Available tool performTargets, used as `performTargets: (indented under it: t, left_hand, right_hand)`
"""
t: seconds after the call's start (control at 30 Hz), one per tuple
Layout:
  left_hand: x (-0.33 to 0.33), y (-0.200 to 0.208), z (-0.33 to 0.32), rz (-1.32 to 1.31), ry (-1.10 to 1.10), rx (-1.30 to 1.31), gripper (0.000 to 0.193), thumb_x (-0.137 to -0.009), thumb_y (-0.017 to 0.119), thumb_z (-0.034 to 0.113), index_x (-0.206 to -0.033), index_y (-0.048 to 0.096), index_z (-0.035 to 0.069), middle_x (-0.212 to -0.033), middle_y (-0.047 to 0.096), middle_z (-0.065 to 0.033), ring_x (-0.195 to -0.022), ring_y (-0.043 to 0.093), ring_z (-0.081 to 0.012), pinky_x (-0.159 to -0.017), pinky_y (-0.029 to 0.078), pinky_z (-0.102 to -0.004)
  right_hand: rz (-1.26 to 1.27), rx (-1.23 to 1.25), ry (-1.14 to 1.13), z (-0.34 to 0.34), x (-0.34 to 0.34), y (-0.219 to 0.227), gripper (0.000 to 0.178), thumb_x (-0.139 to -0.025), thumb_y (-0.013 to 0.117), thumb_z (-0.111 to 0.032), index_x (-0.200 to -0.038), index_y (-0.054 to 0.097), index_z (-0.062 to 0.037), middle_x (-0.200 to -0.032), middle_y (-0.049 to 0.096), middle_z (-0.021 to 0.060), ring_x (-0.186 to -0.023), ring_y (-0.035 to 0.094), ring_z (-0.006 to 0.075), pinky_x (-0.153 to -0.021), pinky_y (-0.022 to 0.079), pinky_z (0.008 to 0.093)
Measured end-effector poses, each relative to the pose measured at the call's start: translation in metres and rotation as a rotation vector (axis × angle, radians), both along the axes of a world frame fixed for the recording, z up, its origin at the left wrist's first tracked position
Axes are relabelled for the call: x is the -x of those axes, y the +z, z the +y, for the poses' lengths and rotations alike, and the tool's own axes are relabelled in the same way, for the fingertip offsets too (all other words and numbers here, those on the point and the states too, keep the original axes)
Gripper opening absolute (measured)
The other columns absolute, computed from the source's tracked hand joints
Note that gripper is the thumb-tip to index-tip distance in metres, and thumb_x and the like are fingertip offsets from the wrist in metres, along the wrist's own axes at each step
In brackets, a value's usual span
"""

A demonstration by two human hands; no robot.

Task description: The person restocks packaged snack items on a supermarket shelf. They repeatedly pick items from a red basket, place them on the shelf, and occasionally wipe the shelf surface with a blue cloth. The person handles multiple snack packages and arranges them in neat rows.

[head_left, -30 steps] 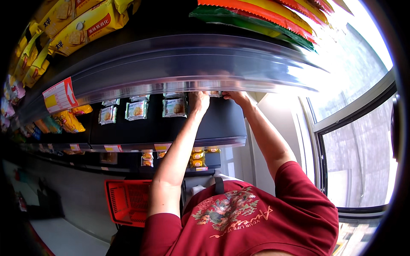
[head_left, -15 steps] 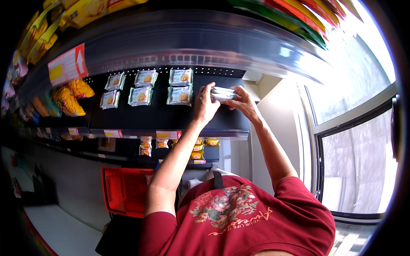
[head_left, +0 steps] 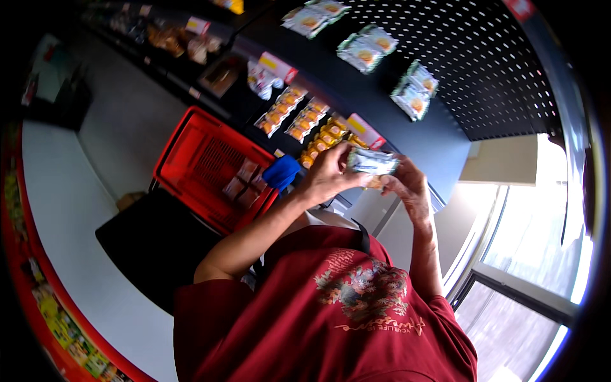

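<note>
Between my two hands is a white and green packet of cookies (head_left: pixel 372 161), held in front of the shelf's front edge. My left hand (head_left: pixel 331 172) grips its left end, fingers curled round it. On the other end, my right hand (head_left: pixel 410 190) has its thumb and fingers closed. Something orange-brown shows just beneath the packet, too blurred to tell whether it is a second one. Similar cookie packets (head_left: pixel 367 48) lie in small groups on the black shelf (head_left: pixel 356 95) beyond my hands.
A red shopping basket (head_left: pixel 175 165) stands at the left, with several reddish packets (head_left: pixel 245 183) inside and a blue item (head_left: pixel 281 172) at its rim. Yellow and orange wrapped cakes (head_left: pixel 321 141) line the lower shelf. A window (head_left: pixel 528 242) is at the right.
My view has turned and tilted. Both hands have drawn back from the shelf surface toward my body, still holding the cookies. More of the basket's inside now shows.
</note>
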State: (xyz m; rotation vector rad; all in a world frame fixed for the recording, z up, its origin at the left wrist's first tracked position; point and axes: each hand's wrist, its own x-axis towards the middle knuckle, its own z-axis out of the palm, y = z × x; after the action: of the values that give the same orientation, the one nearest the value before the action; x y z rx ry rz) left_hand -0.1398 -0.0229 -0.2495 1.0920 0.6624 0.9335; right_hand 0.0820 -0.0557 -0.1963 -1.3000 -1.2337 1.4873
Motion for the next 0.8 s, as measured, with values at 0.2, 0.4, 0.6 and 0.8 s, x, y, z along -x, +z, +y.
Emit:
performTargets:
  t: [0.2,0.4,0.6,0.8]
  left_hand:
    - [0.136,-0.105,-0.037,0.052,0.317,0.394,0.053,-0.081,0.085,0.021,-0.123,0.060,0.000,-0.120,0.068,-0.0108,-0.106,0.066,-0.0173,-0.093,0.055,-0.0311]
    - [0.256,-0.297,-0.068,0.323,0.863,0.747,0.059,-0.078,0.086,0.039,-0.118,0.063,0.003,-0.112,0.067,-0.0069,-0.094,0.064,-0.0171,-0.079,0.054,-0.0344]
    - [0.291,-0.404,-0.047,0.532,1.054,1.021,0.069,-0.082,0.085,0.032,-0.135,0.056,0.001,-0.129,0.064,-0.0129,-0.114,0.062,-0.0280,-0.093,0.051,-0.0437]
    - [0.285,-0.516,-0.023,0.478,1.003,0.698,0.070,-0.087,0.080,0.026,-0.142,0.049,-0.003,-0.148,0.051,-0.0152,-0.130,0.052,-0.0295,-0.105,0.044,-0.0493]
  right_hand:
    - [-0.468,-0.029,0.390,0.000,0.070,-0.036,0.040,-0.092,0.072,-0.010,-0.129,0.061,-0.0045,-0.121,0.068,0.0084,-0.084,0.065,0.0124,-0.071,0.056,0.0292]
    - [-0.659,0.104,0.504,-0.011,0.081,-0.068,0.036,-0.091,0.071,-0.012,-0.125,0.063,-0.0044,-0.115,0.070,0.0139,-0.088,0.071,0.0238,-0.078,0.057,0.0351]
    - [-0.700,0.199,0.500,-0.022,0.071,-0.100,0.033,-0.093,0.070,-0.014,-0.124,0.064,-0.0033,-0.109,0.072,0.0137,-0.089,0.071,0.0230,-0.078,0.057,0.0345]
    - [-0.763,0.321,0.463,-0.025,0.081,-0.106,0.031,-0.093,0.069,-0.014,-0.122,0.065,-0.0036,-0.103,0.074,0.0135,-0.092,0.072,0.0222,-0.082,0.057,0.0344]
